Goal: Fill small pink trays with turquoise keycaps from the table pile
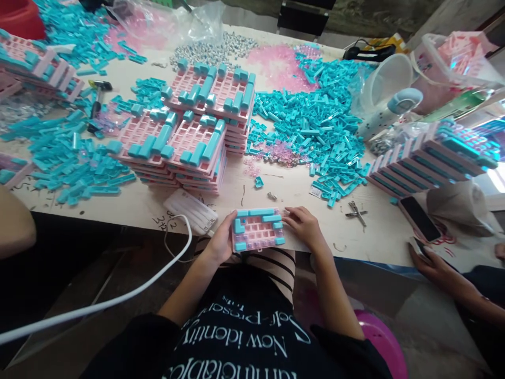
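My left hand (221,239) grips the left side of a small pink keyboard frame (258,227) at the table's front edge, above my lap. Blue keycaps line its top and sides, clear pinkish keycaps run along the bottom, and bare pink squares show in the middle. At the frame's right edge is my right hand (305,225), thumb and fingers bent together near its upper right corner; whatever they pinch is too small to make out. Just beyond lie a loose blue keycap (259,182) and a small metallic piece (272,196).
Stacks of pink frames (173,142) stand ahead to the left, another stack (430,158) to the right. Blue keycap piles (311,121) spread across the table. A white power bank (191,210) with its cable lies left. Another person's hand (434,263) holds a phone at right.
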A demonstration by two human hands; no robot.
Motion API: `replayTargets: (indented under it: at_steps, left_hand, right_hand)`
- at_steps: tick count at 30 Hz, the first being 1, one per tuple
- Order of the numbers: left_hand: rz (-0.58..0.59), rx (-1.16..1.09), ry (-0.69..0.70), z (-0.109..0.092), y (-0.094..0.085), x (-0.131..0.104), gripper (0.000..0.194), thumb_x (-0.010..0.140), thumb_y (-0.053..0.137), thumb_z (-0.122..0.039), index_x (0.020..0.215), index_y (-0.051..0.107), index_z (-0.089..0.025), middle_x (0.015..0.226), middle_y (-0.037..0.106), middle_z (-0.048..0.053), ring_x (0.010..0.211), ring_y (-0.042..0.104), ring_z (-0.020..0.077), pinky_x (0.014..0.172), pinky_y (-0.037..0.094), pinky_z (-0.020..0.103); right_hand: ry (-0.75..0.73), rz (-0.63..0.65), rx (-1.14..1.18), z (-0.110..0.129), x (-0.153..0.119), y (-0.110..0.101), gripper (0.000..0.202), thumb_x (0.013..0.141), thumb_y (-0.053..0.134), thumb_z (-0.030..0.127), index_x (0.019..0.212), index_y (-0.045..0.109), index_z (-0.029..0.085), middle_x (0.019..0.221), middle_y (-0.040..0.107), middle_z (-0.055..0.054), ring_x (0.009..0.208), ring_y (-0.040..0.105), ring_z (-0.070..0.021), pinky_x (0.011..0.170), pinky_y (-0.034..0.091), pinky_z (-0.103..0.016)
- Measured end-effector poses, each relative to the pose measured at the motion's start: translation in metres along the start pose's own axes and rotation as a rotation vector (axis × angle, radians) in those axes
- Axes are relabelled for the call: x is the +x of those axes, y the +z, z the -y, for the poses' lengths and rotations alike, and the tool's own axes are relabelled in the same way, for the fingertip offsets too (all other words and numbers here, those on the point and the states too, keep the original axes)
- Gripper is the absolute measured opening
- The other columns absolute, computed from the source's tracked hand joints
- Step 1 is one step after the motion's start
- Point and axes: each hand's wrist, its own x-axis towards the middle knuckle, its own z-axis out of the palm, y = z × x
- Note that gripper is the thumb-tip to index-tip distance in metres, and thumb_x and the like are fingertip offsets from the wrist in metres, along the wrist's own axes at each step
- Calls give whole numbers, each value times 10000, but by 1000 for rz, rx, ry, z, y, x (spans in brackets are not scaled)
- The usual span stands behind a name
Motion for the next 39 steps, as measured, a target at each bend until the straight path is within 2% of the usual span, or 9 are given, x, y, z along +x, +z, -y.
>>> replayTargets:
  at_steps: [2, 5, 10, 13, 16, 22, 29, 35, 39]
  left_hand:
    - [3, 0, -2, 1, 2, 0, 394, 858, 467, -392, 1061, 622, -92, 900, 713, 112, 821, 679, 238, 801, 535, 383]
    - [8, -9, -13, 1, 5, -1, 389, 844, 485, -385, 1062, 621, -94, 884, 714, 110, 827, 679, 239, 799, 534, 377]
    - [-1, 26, 11, 8, 5, 1, 342, 783, 563, -344, 1013, 622, -97, 839, 711, 100, 751, 679, 221, 750, 543, 352]
    - [8, 36, 56, 14, 5, 3, 287, 739, 600, -316, 931, 625, -105, 783, 701, 75, 666, 663, 189, 700, 543, 323]
    - [27, 13, 84, 17, 6, 3, 221, 701, 609, -291, 840, 615, -119, 709, 678, 41, 596, 634, 159, 671, 533, 303]
    - [82, 58, 141, 17, 9, -4, 256, 641, 661, -229, 878, 616, -142, 728, 665, 15, 635, 631, 161, 696, 507, 312]
    - [114, 186, 203, 19, 7, -4, 340, 648, 745, -292, 923, 625, -133, 847, 680, 46, 748, 635, 168, 727, 483, 288]
    - [152, 320, 275, 22, -3, 9, 350, 712, 701, -344, 988, 613, -147, 925, 671, 55, 826, 620, 172, 788, 469, 294]
    - [165, 379, 386, 10, 8, 27, 373, 727, 683, -346, 1037, 600, -158, 1006, 651, 59, 910, 600, 182, 843, 447, 297]
  right_hand:
    - [-11, 20, 5, -2, 0, -2, 225, 828, 584, 323, 1006, 640, 197, 858, 637, -68, 792, 607, -189, 740, 504, -346]
    - [-20, 9, 4, 2, 2, -9, 140, 842, 561, 288, 901, 655, 202, 844, 643, -57, 773, 606, -175, 711, 505, -328]
    - [-55, -280, 42, 50, 6, -21, 149, 820, 613, 247, 956, 650, 199, 849, 630, -54, 703, 571, -150, 685, 500, -318]
    - [-233, -155, 108, 86, 6, -14, 186, 825, 611, 231, 1005, 650, 209, 884, 627, -62, 802, 587, -165, 728, 507, -321]
    - [-343, -13, 97, 103, 6, -2, 213, 845, 582, 224, 1048, 641, 205, 893, 622, -72, 844, 576, -181, 748, 502, -344]
    - [-324, 63, 100, 101, 8, 5, 235, 872, 534, 226, 1090, 622, 229, 917, 617, -78, 858, 565, -195, 762, 495, -375]
    - [-383, 106, 82, 104, 7, 0, 219, 892, 493, 205, 1060, 632, 231, 894, 631, -75, 826, 553, -192, 741, 492, -372]
    - [-364, 48, 85, 97, 8, 8, 232, 891, 489, 187, 1049, 654, 226, 865, 626, -73, 798, 539, -177, 730, 488, -349]
    - [-323, -10, 111, 85, 25, 5, 240, 880, 507, 222, 1056, 666, 258, 854, 613, -58, 807, 554, -178, 736, 485, -352]
